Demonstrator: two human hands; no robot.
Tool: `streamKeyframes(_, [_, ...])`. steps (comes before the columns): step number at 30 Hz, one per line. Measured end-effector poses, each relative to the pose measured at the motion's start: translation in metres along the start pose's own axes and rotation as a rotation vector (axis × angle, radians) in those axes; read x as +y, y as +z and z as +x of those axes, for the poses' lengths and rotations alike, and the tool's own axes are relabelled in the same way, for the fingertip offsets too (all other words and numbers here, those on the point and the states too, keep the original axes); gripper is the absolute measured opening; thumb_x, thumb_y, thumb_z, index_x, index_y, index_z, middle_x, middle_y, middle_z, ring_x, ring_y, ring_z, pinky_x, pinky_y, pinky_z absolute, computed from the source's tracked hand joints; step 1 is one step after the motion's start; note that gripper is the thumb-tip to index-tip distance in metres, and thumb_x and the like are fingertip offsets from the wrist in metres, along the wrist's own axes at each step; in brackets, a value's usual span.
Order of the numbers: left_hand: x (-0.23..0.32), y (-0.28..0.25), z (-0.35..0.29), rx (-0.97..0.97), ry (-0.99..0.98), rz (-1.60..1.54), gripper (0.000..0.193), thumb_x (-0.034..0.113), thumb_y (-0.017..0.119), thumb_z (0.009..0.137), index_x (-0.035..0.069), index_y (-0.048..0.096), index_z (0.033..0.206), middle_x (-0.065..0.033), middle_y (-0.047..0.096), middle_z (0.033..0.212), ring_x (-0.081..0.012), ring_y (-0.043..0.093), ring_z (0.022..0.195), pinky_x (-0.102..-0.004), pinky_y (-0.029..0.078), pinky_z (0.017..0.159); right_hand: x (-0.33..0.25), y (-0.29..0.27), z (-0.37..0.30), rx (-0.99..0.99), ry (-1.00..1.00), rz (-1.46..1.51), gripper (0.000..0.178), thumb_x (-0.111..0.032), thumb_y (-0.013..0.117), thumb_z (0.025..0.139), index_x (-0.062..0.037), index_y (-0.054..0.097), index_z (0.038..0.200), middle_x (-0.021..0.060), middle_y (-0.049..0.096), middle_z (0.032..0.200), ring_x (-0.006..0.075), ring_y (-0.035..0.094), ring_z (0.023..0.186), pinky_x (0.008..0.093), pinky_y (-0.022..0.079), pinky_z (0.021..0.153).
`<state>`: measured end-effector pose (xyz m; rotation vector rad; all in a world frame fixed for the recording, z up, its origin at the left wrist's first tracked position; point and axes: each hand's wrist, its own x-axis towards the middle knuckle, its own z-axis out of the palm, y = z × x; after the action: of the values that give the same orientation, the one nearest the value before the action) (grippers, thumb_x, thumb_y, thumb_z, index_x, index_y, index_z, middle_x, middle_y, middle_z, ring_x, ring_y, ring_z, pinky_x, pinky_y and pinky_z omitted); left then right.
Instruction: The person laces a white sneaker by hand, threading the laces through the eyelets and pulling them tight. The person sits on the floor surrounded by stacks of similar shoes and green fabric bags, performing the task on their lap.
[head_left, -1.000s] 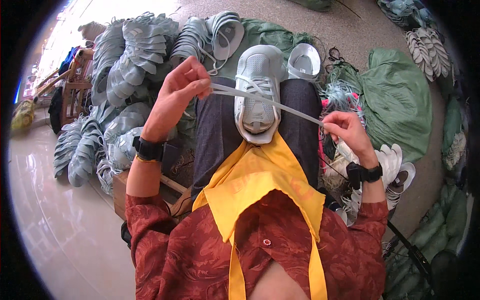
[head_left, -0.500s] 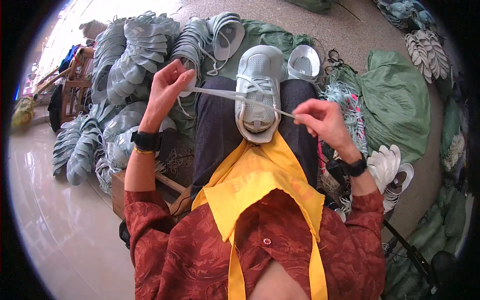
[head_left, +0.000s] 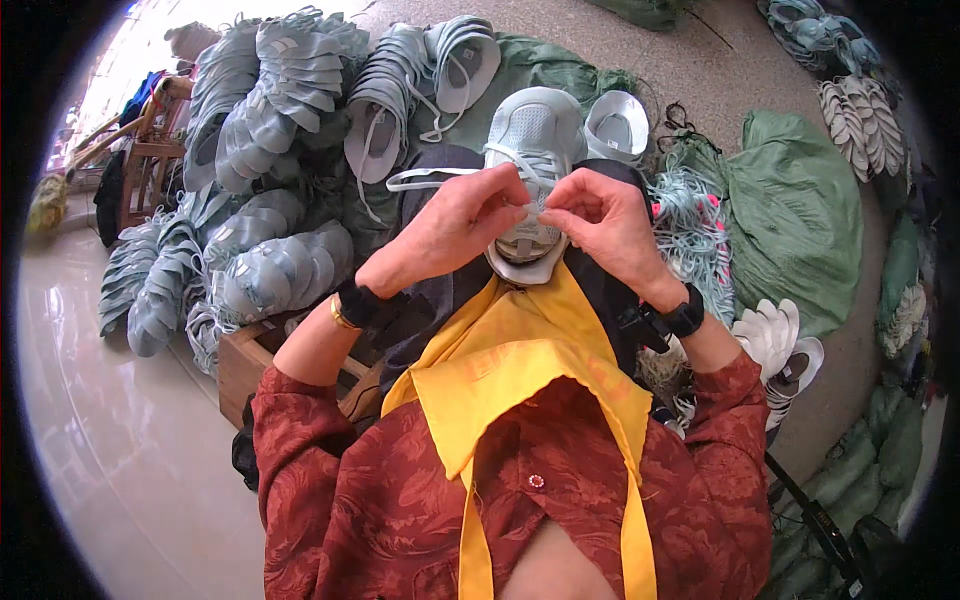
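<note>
Change since earlier frames: both of your hands have drawn in from a wide spread, where they pulled the lace out taut to either side, and now meet over the middle of the shoe.
Left hand [head_left: 455, 225]: closed in a pinch on the pale lace [head_left: 425, 178] just above the shoe's tongue; a slack loop of that lace trails off to your left.
Right hand [head_left: 605, 225]: fingers curled and pinching the same lace, touching the left fingertips; which strand each hand holds cannot be told.
Shoe [head_left: 535, 135]: a pale grey-blue sneaker, resting toe-away on your lap, its heel just above the yellow apron [head_left: 520, 360].
Progress, as judged: the lace appears threaded through the eyelets towards the toe, and the work has reached the top of the shoe; a finished knot or tuck is not visible, so that end seems left to do.
Left surroundings: stacked pale shoe uppers [head_left: 270, 90] in rows, beside a wooden stool [head_left: 150, 160].
Right surroundings: a bundle of loose laces [head_left: 695, 215], a green sack [head_left: 800, 215], and white shoe pieces [head_left: 775, 340] near your right wrist.
Floor: glossy tile [head_left: 120, 450] at your left.
</note>
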<state>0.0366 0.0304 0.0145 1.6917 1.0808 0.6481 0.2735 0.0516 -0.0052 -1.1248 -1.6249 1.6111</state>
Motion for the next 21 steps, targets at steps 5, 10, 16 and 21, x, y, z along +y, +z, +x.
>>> streamKeyframes(5, [-0.008, 0.001, 0.001, 0.033, -0.093, 0.031, 0.007, 0.005, 0.065, 0.098, 0.000, 0.059, 0.098, -0.0008, 0.057, 0.083, -0.0059, 0.050, 0.076, -0.0251, 0.045, 0.066, 0.006, 0.003, 0.000, -0.023, -0.045, -0.042, 0.016, -0.006, 0.080, 0.084, -0.0026, 0.068, 0.095, -0.0015, 0.068, 0.081, 0.0033, 0.061, 0.069, 0.0237, 0.051, 0.064])
streamKeyframes(10, [-0.013, 0.004, -0.004, 0.127, -0.123, 0.052, 0.009, 0.006, 0.065, 0.098, -0.001, 0.060, 0.097, 0.0023, 0.056, 0.080, -0.0037, 0.046, 0.072, -0.0232, 0.041, 0.062, 0.008, -0.002, -0.005, -0.121, -0.211, -0.432, 0.024, -0.003, 0.079, 0.075, -0.0046, 0.064, 0.094, 0.0053, 0.062, 0.087, 0.0189, 0.065, 0.072, 0.0340, 0.052, 0.065])
streamKeyframes(16, [-0.024, 0.013, -0.006, 0.178, -0.186, -0.020, 0.010, 0.007, 0.065, 0.098, -0.002, 0.060, 0.097, 0.0026, 0.057, 0.080, -0.0030, 0.047, 0.072, -0.0228, 0.042, 0.061, 0.009, 0.012, -0.008, -0.116, -0.481, -0.687, 0.026, -0.007, 0.078, 0.073, -0.0076, 0.062, 0.094, 0.0078, 0.058, 0.094, 0.0281, 0.067, 0.084, 0.0391, 0.054, 0.070])
streamKeyframes(21, [-0.019, 0.017, -0.008, 0.223, -0.211, 0.031, 0.012, 0.008, 0.067, 0.097, -0.002, 0.060, 0.098, 0.0002, 0.059, 0.080, -0.0040, 0.051, 0.072, -0.0248, 0.046, 0.063, 0.015, 0.014, 0.000, -0.205, -0.766, -0.861, 0.017, -0.010, 0.069, 0.078, -0.0084, 0.062, 0.094, 0.0079, 0.058, 0.093, 0.0293, 0.066, 0.085, 0.0396, 0.054, 0.073])
